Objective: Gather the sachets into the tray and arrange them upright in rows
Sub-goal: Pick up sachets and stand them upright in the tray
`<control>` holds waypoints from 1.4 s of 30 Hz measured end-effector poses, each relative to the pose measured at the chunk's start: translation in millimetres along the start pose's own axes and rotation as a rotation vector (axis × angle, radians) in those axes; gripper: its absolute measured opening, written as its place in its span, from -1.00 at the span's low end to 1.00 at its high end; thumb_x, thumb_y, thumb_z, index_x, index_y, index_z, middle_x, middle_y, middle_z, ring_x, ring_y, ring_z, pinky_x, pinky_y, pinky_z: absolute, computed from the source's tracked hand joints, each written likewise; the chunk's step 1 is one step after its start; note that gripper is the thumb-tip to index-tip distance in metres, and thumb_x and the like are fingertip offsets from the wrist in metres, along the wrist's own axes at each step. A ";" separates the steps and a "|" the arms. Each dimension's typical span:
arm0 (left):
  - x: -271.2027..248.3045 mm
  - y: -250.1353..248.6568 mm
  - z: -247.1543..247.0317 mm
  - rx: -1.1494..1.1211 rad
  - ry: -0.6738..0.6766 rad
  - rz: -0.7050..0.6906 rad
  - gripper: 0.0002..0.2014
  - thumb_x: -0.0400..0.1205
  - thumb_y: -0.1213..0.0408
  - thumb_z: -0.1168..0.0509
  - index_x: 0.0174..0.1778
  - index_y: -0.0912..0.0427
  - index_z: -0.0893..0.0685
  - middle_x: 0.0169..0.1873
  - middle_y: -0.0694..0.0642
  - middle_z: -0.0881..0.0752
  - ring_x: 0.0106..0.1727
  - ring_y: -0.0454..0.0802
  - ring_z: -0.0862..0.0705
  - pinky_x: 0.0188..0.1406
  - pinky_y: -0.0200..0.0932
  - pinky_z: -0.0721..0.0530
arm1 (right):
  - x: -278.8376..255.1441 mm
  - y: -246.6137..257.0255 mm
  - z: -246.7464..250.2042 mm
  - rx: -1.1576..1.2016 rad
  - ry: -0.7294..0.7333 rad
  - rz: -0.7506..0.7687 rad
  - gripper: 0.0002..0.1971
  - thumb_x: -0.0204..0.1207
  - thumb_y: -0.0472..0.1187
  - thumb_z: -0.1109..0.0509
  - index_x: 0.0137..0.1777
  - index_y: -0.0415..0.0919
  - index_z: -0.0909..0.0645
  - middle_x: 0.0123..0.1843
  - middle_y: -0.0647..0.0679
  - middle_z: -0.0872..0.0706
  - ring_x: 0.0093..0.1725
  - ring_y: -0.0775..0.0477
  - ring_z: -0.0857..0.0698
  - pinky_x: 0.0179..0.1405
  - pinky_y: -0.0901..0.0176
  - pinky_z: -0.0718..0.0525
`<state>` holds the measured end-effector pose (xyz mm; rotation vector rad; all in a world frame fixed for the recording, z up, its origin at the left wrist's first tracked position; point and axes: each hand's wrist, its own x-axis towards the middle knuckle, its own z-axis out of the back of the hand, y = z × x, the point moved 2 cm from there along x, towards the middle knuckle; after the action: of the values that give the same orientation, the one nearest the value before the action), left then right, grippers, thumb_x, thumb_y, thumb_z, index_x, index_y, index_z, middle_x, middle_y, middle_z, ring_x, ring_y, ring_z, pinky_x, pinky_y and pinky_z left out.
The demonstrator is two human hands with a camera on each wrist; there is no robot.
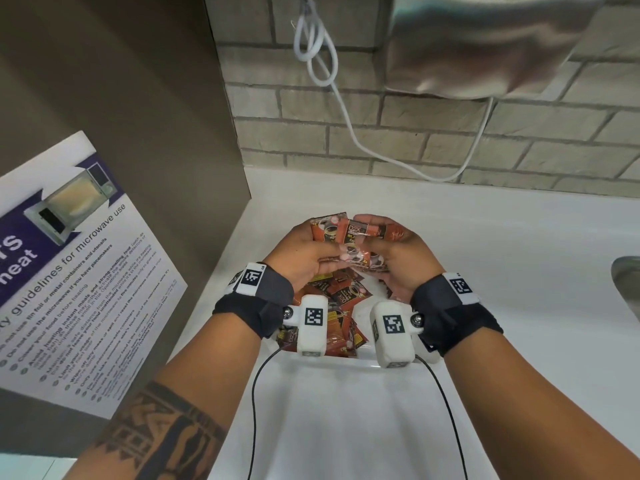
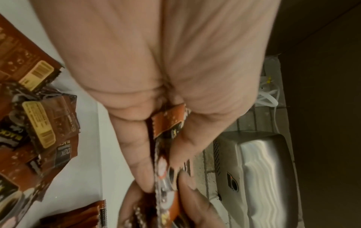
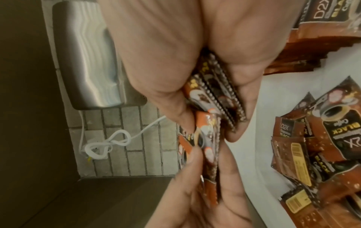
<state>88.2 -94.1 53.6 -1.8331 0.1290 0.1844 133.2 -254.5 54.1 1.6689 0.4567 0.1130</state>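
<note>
Sachets (image 1: 349, 237), orange and brown coffee packets, sit bunched between both hands at the frame's centre; the left hand (image 1: 304, 254) and right hand (image 1: 398, 261) each grip the bundle together. Below them, loose sachets (image 1: 341, 296) lie heaped in a white tray (image 1: 363, 363) on the white desk (image 1: 485, 237).

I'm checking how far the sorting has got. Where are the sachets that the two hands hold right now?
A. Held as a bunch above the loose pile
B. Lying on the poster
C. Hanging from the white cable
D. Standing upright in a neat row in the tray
A: the left hand and right hand grip a bunch of sachets between them, above the loose pile in the white tray.
</note>
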 end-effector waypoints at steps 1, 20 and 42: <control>1.1 0.5 1.3 -0.031 -0.010 0.002 -0.62 0.64 0.67 -0.28 0.38 0.40 -0.58 0.15 0.33 -0.77 0.06 0.17 -0.82 0.04 0.00 -0.83 | -0.3 2.8 0.9 0.032 -0.002 0.005 -0.65 0.54 -0.44 -0.41 0.27 -0.13 -0.73 0.08 -0.22 -0.84 0.07 -0.26 -0.82 0.10 -0.26 -0.78; -8.7 -21.1 18.7 0.370 -0.094 -0.148 -0.65 0.66 0.62 -0.19 0.09 0.09 -0.70 -0.02 0.17 -0.80 -0.11 0.14 -0.83 -0.46 -0.24 -0.56 | -1.5 8.7 2.1 0.130 -0.070 0.011 -0.64 0.63 -0.42 -0.20 0.34 -0.17 -0.63 -0.03 -0.23 -0.84 0.00 -0.30 -0.84 0.19 -0.32 -0.73; -5.3 -26.0 -1.4 0.863 -0.004 -0.392 -0.65 0.57 0.39 -0.43 0.25 -0.01 -0.76 0.08 -0.09 -0.69 -0.04 -0.19 -0.71 -0.05 -0.33 -0.64 | -12.0 3.5 -15.8 0.129 0.247 -0.156 -0.59 0.54 -0.16 -0.48 0.29 -0.41 -0.63 -0.05 -0.44 -0.73 -0.16 -0.28 -0.76 -0.12 -0.05 -0.77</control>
<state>87.9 -88.5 79.6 -0.9669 -0.1413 -0.1341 117.8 -244.4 62.2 1.7464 0.7937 0.1787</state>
